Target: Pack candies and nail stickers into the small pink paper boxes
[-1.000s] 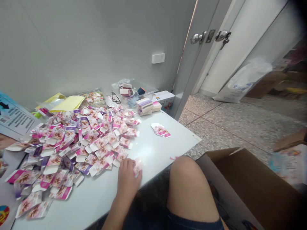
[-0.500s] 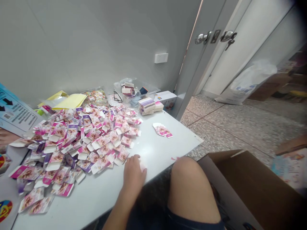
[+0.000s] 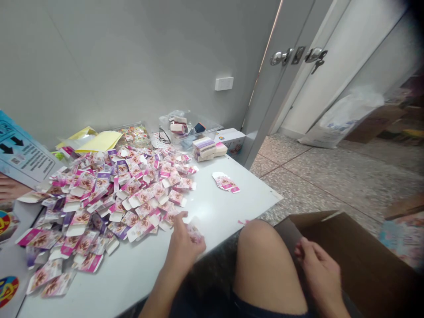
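My left hand [image 3: 183,245] is at the table's front edge, its thumb and fingers closed around a small pink and white carton [image 3: 194,232]. To its left spreads a pile of small pink, purple and white cartons [image 3: 142,207], many with flaps standing up. My right hand [image 3: 319,271] is over the near side of a large brown cardboard box [image 3: 361,256], its fingers pinched together. Whatever those fingers may hold is too hidden to make out. On the right part of the table lies a fanned stack of flat cartons [image 3: 226,182].
Along the wall are a clear plastic tub [image 3: 212,126], bundled cartons [image 3: 203,149], eyeglasses [image 3: 163,135], yellow paper [image 3: 101,141] and a white box [image 3: 236,140]. My knee [image 3: 260,238] rises between table and box. A door [image 3: 281,88] and a white sack [image 3: 344,119] are beyond.
My right hand has come into view over the cardboard box. My left hand has turned, and the small carton in it now shows more clearly. The pile looks the same.
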Available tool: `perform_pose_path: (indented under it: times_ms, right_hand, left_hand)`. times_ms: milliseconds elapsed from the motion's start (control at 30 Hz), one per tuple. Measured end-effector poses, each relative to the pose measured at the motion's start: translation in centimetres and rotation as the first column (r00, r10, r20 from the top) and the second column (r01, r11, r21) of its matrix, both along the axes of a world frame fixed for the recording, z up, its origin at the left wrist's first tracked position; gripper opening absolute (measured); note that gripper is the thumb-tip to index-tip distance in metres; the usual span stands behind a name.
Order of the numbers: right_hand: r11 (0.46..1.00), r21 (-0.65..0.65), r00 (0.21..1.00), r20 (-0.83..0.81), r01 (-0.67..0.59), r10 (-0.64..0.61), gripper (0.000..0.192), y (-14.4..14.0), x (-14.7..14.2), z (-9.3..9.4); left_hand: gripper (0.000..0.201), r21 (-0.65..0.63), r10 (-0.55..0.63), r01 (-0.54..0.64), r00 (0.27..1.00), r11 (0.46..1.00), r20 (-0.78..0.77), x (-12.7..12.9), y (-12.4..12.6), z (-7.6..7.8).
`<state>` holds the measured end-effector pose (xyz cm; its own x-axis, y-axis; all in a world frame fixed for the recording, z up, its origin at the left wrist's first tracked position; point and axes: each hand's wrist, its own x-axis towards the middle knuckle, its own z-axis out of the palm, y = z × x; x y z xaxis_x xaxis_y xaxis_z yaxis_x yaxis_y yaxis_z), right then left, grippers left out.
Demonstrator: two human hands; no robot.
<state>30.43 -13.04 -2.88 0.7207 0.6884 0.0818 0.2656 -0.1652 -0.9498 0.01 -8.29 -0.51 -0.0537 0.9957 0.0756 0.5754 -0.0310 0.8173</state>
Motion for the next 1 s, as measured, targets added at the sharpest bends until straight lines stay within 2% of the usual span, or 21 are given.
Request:
perform_pose_path:
  times_ms: [67,100,133,167,200,267,300,367,433,467,533,600,633,700,767,900,933,1000]
  right_hand:
    - [0.997,0.045,0.990,0.128,-0.060,0.054,0.043,0.4,-1.1,2.6]
    - [0.988,0.081,0.971,0.212,-0.132,0.112,0.038,0.7,-2.1,4.3]
    - [0.960,0.095,0.931,0.286,-0.265,0.228,0.034,1.3,-3.4,6.2]
    - [0.884,0.101,0.845,0.362,-0.456,0.395,0.029,2.0,-5.0,7.9]
    - [0.774,0.057,0.714,0.433,-0.631,0.551,0.025,3.0,-6.7,9.5]
    - [0.569,-0.061,0.450,0.543,-0.820,0.708,0.016,5.5,-10.4,11.6]
    - [0.509,-0.110,0.357,0.588,-0.854,0.726,0.014,6.9,-12.1,12.1]
    - [0.499,-0.213,0.280,0.618,-0.840,0.735,0.018,9.6,-14.9,12.2]
    - [0.481,-0.284,0.240,0.596,-0.830,0.766,0.021,11.6,-16.7,11.3]
    - [0.459,-0.280,0.237,0.572,-0.843,0.785,0.024,12.1,-17.3,10.8]
    - [0.440,-0.177,0.300,0.511,-0.881,0.806,0.034,12.4,-17.7,9.5]
    - [0.455,-0.048,0.385,0.459,-0.889,0.801,0.045,11.9,-17.6,8.5]
    - [0.459,-0.016,0.402,0.454,-0.888,0.795,0.047,11.5,-17.5,8.0]
    - [0.436,-0.026,0.368,0.492,-0.899,0.789,0.042,10.8,-17.2,7.5]
    - [0.422,-0.067,0.322,0.543,-0.904,0.776,0.036,10.4,-17.1,7.2]
    - [0.480,-0.079,0.331,0.625,-0.874,0.707,0.034,10.3,-17.2,7.3]
    - [0.488,-0.074,0.332,0.644,-0.870,0.690,0.035,10.3,-17.2,7.3]
    - [0.499,-0.060,0.334,0.673,-0.864,0.659,0.037,10.2,-17.3,7.4]
  left_hand:
    - [0.067,0.051,-0.030,0.025,0.994,0.998,0.108,0.2,0.9,0.4]
    - [0.067,0.075,-0.053,0.042,0.987,0.996,0.154,0.3,1.5,0.6]
    - [0.067,0.096,-0.072,0.054,0.979,0.994,0.193,0.4,2.1,0.8]
    - [0.065,0.107,-0.085,0.062,0.970,0.992,0.226,0.4,2.8,1.0]
    - [0.062,0.113,-0.088,0.061,0.964,0.992,0.252,0.4,3.4,1.2]
    - [0.058,0.135,-0.081,0.044,0.954,0.990,0.289,0.2,4.5,1.6]
    - [0.056,0.150,-0.081,0.035,0.948,0.988,0.308,0.1,5.0,1.7]
    - [0.054,0.171,-0.081,0.019,0.928,0.985,0.365,-0.4,5.6,1.8]
    - [0.053,0.161,-0.053,-0.027,0.882,0.987,0.469,-0.9,5.8,1.7]
    - [0.053,0.148,-0.030,-0.059,0.842,0.987,0.538,-1.0,5.7,1.6]
    - [0.056,0.115,0.014,-0.119,0.752,0.986,0.659,-1.2,5.6,1.5]
    - [0.058,0.076,0.061,-0.165,0.694,0.983,0.717,-1.1,5.4,1.4]
    - [0.057,0.050,0.086,-0.179,0.677,0.983,0.731,-1.1,5.4,1.4]
    - [0.054,-0.019,0.123,-0.168,0.636,0.986,0.761,-1.1,5.4,1.4]
    - [0.052,-0.103,0.160,-0.139,0.505,0.985,0.848,-1.0,5.6,1.4]
    - [0.039,-0.184,0.183,0.004,0.062,0.983,0.981,-0.8,5.6,2.0]
    - [0.035,-0.177,0.179,0.070,-0.018,0.982,0.984,-0.8,5.5,2.2]
    - [0.029,-0.166,0.194,0.212,-0.122,0.963,0.973,-0.7,5.0,2.7]
